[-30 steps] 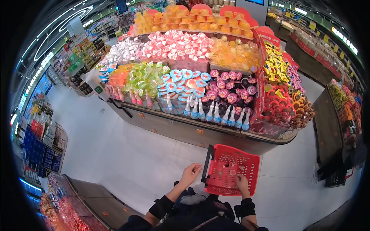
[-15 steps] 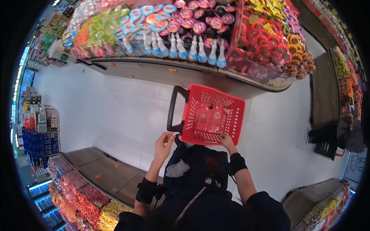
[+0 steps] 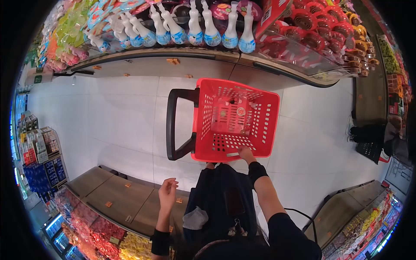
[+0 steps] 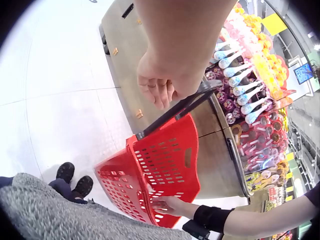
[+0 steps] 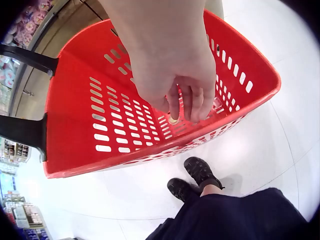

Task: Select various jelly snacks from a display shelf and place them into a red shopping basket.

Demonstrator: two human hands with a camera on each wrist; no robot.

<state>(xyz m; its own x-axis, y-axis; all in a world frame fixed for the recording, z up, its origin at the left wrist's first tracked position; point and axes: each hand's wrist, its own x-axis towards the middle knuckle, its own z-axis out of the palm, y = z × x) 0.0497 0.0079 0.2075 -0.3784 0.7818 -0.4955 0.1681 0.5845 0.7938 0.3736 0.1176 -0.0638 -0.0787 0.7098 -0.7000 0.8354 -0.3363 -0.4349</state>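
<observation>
A red plastic shopping basket [image 3: 277,125] with slotted walls stands before me, its black handle [image 3: 172,123] swung out to the left. My right hand [image 3: 245,154] hangs over the near rim, fingers loosely bent down into the basket; in the right wrist view a small pale item [image 5: 173,120] shows by the fingertips. A few small packaged sweets [image 3: 240,112] lie on the basket's bottom. My left hand [image 3: 168,190] hovers in the air at the near left, apart from the basket, with relaxed fingers and nothing in them.
Beyond the basket is a candy counter with white-and-blue bottle-shaped sweets [image 3: 195,26] and red-lidded packs [image 3: 312,26]. Another candy stand [image 3: 112,199] is at the near left, one more [image 3: 346,216] at the near right. A black basket [image 3: 368,148] sits by another person at the right.
The view has tilted down and come nearer the basket. My left hand has drawn back from beside the basket toward my body. The right hand stays at the near rim.
</observation>
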